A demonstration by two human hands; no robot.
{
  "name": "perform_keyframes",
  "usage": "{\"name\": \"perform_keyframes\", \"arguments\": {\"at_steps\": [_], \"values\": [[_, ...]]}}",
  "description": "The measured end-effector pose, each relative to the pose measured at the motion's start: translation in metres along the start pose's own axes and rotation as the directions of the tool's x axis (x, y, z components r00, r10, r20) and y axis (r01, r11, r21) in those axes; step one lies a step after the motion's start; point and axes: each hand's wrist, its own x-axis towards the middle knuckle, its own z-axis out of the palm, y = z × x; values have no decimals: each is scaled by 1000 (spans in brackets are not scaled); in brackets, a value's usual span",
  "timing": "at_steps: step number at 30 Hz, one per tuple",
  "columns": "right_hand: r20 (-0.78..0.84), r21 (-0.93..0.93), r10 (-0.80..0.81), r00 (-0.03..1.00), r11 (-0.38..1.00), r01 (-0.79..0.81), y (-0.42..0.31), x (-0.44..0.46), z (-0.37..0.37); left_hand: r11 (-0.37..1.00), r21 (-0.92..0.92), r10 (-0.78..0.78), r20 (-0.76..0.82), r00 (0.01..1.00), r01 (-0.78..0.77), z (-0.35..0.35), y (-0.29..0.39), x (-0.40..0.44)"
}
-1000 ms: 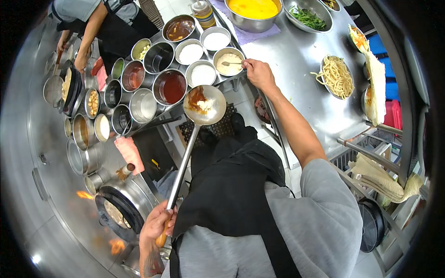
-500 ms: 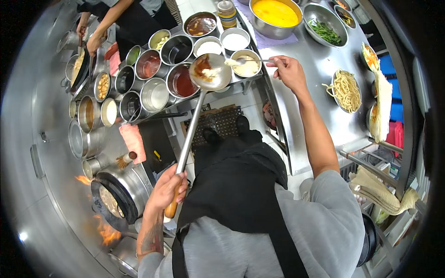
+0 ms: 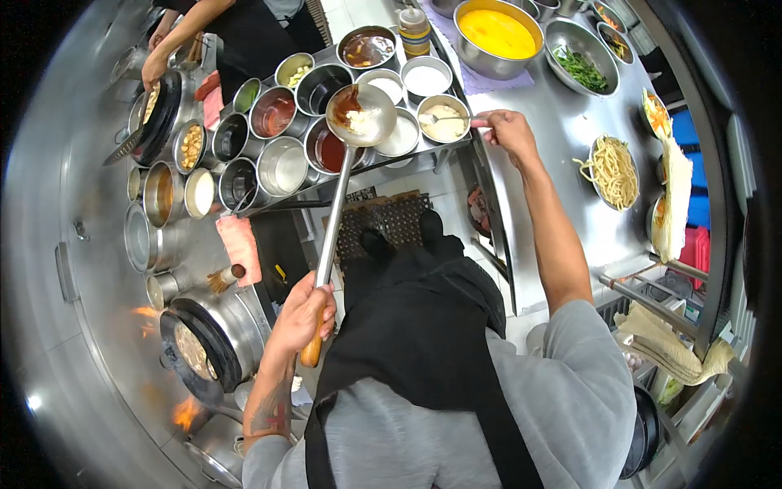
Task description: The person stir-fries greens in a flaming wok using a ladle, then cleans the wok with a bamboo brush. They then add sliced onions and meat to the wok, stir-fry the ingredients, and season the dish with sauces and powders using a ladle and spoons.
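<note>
My left hand (image 3: 303,316) is wrapped round the wooden handle of a long ladle (image 3: 362,115). The ladle's bowl holds brown sauce and pale paste, and hangs over the sauce pots beside a pot of red sauce (image 3: 329,155). At the right end of the pots, my right hand (image 3: 507,133) pinches the handle of a small spoon (image 3: 456,120). The spoon's tip rests in a pot of pale yellow paste (image 3: 444,130). Close by stand pots of white powder (image 3: 426,79).
A wok (image 3: 194,352) sits at the lower left with flames beside it. Another person's hand (image 3: 153,70) works at a second wok (image 3: 160,114). On the right counter are noodles (image 3: 615,173), a bowl of greens (image 3: 583,69) and a pot of yellow liquid (image 3: 498,31).
The spoon went from the paste pot to the ladle's edge and is back in the paste. More pale paste lies in the ladle. The other person's hand moved over the far wok.
</note>
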Motion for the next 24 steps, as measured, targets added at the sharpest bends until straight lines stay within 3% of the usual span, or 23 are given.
{"name": "perform_keyframes", "arguments": {"at_steps": [2, 3, 4, 6, 7, 10, 12, 14, 16, 18, 19, 20, 22, 24], "values": [[83, 94, -153, 985, 985, 145, -33, -12, 9, 1000, -20, 17, 25, 1000, -16, -2, 2, 4], [21, -248, -312, 950, 919, 307, -49, -18, 16, 999, -52, 10, 37, 999, -8, -2, 5, 5], [22, -252, -315, 949, 917, 310, -52, -16, 19, 998, -55, 13, 38, 999, -11, -2, 6, 7], [-35, -721, -582, 813, 578, 382, -57, -8, 22, 990, -144, 7, 76, 997, 4, -4, 6, 8], [-32, -569, -475, 880, 732, 374, -53, -2, 24, 989, -146, 12, 77, 997, 0, -5, 6, 8], [32, -426, -353, 935, 841, 332, -45, -18, 43, 969, -248, 31, 80, 996, -11, -7, 6, 5], [116, -493, -436, 892, 754, 433, -18, -13, 65, 953, -300, 75, 79, 994, -48, -14, 4, 1], [142, -656, -564, 814, 562, 504, 4, -7, 90, 948, -314, 84, 55, 995, -62, -20, 4, -2], [101, -645, -623, 775, 552, 528, 26, 3, 107, 950, -298, 96, 12, 995, -88, -24, 6, -6], [131, -468, -490, 862, 736, 489, 30, 8, 112, 952, -285, 109, -26, 994, -112, -27, 3, -8], [138, -348, -205, 969, 906, 241, 24, 6, 110, 960, -261, 101, -33, 994, -106, -30, 3, -9], [142, -350, -208, 968, 904, 245, 21, 10, 107, 966, -237, 94, -41, 995, -101, -32, 3, -9], [136, -276, -72, 988, 955, 107, 19, 17, 91, 975, -197, 91, -61, 994, -102, -33, 0, -9], [131, -262, -100, 986, 956, 132, 7, 16, 76, 981, -157, 99, -86, 991, -112, -35, -4, -5]]}}
